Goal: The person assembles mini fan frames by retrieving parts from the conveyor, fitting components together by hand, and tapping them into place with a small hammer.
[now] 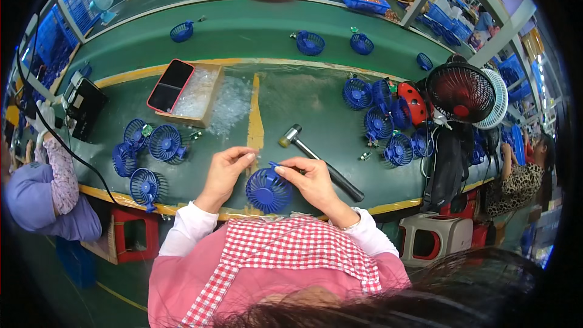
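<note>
My right hand (pixel 311 183) grips a blue fan head (pixel 268 192) by its top edge, between thumb and fingers. The round grille faces up, close to the table's front edge. To the left of it my left hand (pixel 226 174) is closed in a pinch, thumb against fingertips. Whatever sits in that pinch is too small to make out. A hammer (pixel 319 161) with a black handle lies just right of my right hand. On the left side of the table rest several blue fan heads (pixel 165 142), some with small green circuit boards.
An open box (pixel 206 100) of small clear pieces carries a phone (pixel 172 86). At the right are more fan heads (pixel 378 123), a red ladybug-like object (pixel 412 103) and a black desk fan (pixel 460 92). Fan parts (pixel 310 43) lie on the green belt (pixel 243 30) beyond. Co-workers (pixel 51 194) sit nearby.
</note>
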Motion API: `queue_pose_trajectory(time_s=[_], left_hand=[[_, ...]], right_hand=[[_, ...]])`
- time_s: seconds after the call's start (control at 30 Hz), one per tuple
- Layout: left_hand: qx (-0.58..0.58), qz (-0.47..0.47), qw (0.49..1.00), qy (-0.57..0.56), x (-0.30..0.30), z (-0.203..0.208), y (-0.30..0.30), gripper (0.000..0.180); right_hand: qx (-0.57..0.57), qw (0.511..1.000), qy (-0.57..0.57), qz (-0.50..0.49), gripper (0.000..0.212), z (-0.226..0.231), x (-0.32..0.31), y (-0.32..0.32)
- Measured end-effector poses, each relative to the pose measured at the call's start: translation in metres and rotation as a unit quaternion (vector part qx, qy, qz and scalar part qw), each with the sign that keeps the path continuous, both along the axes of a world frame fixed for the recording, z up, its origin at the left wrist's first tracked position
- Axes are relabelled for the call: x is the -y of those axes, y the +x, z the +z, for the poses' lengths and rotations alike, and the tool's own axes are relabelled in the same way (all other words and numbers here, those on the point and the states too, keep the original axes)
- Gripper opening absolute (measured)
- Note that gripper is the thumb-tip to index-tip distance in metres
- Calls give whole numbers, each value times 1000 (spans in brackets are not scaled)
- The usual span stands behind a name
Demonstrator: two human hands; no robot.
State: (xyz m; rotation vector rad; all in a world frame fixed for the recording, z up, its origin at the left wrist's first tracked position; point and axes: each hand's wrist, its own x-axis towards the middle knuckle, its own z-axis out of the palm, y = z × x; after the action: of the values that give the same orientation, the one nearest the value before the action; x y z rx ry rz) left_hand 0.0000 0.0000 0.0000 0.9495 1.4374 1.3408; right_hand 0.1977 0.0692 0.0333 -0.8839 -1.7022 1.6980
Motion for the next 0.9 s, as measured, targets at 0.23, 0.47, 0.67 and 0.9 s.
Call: queue_pose_trajectory(time_s=[0.23,0.47,0.67,0.9], left_hand=[[208,-32,978,9,-5,3,28,20],[195,-27,980,9,1,8,28,20],[137,-26,990,6,6,20,26,18],[-157,-37,976,150,10,22,26,21]], right_hand=[[46,998,50,-7,18,-1,-1,8],[26,997,63,-26,16,-4,5,0],[15,997,63,-43,15,-5,8,-4],[49,987,139,-56,15,-6,8,-4]])
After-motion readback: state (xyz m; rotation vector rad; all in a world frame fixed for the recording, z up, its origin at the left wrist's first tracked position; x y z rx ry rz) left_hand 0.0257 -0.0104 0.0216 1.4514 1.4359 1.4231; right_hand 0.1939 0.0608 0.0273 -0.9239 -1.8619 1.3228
